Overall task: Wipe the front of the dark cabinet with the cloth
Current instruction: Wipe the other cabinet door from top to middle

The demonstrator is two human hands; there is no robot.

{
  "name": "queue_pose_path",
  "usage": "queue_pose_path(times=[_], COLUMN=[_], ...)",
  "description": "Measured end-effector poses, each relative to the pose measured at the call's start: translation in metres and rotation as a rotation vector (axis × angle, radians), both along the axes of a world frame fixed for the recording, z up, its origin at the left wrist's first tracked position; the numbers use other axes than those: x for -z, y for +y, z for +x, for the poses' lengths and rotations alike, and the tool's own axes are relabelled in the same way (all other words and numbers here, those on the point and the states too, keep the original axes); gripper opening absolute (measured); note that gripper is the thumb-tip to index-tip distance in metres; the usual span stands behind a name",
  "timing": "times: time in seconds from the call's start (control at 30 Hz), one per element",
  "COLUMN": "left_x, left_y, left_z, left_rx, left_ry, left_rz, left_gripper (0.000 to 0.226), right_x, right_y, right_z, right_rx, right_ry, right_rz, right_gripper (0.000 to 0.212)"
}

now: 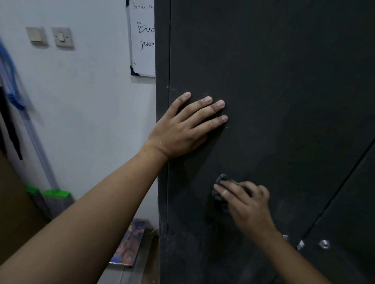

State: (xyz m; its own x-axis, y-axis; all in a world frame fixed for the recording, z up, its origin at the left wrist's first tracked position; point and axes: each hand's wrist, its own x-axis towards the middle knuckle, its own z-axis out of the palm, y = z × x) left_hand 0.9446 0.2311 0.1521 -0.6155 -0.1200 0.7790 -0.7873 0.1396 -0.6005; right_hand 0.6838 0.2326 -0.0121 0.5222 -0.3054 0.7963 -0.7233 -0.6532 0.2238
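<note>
**Pressing the cloth low on the cabinet front**

We see the dark cabinet [287, 71] filling the frame from twelve round to six o'clock, its front dull and streaked with pale dust towards the bottom. Our left hand [187, 124] lies flat against that front near the middle of the view. Its fingers are straight and slightly spread, the palm is close to the cabinet's left edge, and it grips nothing. At five o'clock from it, well apart, our right hand [246, 204] curls its fingers over the cloth [223, 179], a small dark wad held against the panel. Only a crumpled edge shows past the fingertips, on the hand's eleven o'clock side. The cloth is so close in tone to the panel that we cannot trace its full outline.

A door seam [347, 177] runs diagonally at four o'clock, with small shiny metal fittings [324, 244] beside its lower end.

Off the cabinet, on the pale wall [93, 103], a whiteboard [143, 35] with handwriting sits at eleven o'clock, partly hidden behind the cabinet's edge. Two wall switches [62, 37] sit at ten o'clock. A broom [57, 195] with a green head leans at eight o'clock, and a painted canvas [131, 244] rests at seven o'clock.
</note>
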Motion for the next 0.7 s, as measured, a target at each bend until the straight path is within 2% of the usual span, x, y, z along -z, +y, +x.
queue_pose_path(times=[0.13, 0.2, 0.27, 0.4, 0.47, 0.53, 0.6, 0.7], left_x=[0.001, 0.002, 0.003, 0.003, 0.003, 0.005, 0.008, 0.01], left_y=[0.0, 0.001, 0.001, 0.002, 0.002, 0.002, 0.001, 0.0], left_z=[-0.001, 0.0, -0.001, -0.001, 0.0, -0.001, -0.002, -0.001], left_rx=[0.002, -0.004, -0.01, -0.007, -0.003, -0.002, -0.003, -0.011], left_ry=[0.009, 0.016, 0.026, 0.024, 0.028, 0.036, 0.043, 0.043], left_rz=[-0.008, -0.006, -0.007, -0.001, -0.001, -0.01, -0.01, -0.016], left_gripper=[0.043, 0.044, 0.045, 0.044, 0.043, 0.044, 0.044, 0.045], right_x=[-0.021, -0.016, -0.006, 0.0, -0.001, -0.001, -0.001, -0.003], right_y=[-0.016, -0.018, -0.019, -0.023, -0.027, -0.033, -0.035, -0.027], right_z=[-0.028, -0.028, -0.028, -0.049, -0.065, -0.08, -0.09, -0.086], right_rx=[0.058, 0.036, -0.026, -0.116, -0.127, -0.113, -0.109, -0.041], right_ry=[-0.226, -0.255, -0.137, 0.226, 0.322, 0.238, 0.03, -0.093], right_rz=[-0.028, -0.012, -0.01, -0.085, -0.083, -0.063, 0.076, 0.059], right_gripper=[0.041, 0.042, 0.039, 0.04, 0.036, 0.034, 0.041, 0.038])
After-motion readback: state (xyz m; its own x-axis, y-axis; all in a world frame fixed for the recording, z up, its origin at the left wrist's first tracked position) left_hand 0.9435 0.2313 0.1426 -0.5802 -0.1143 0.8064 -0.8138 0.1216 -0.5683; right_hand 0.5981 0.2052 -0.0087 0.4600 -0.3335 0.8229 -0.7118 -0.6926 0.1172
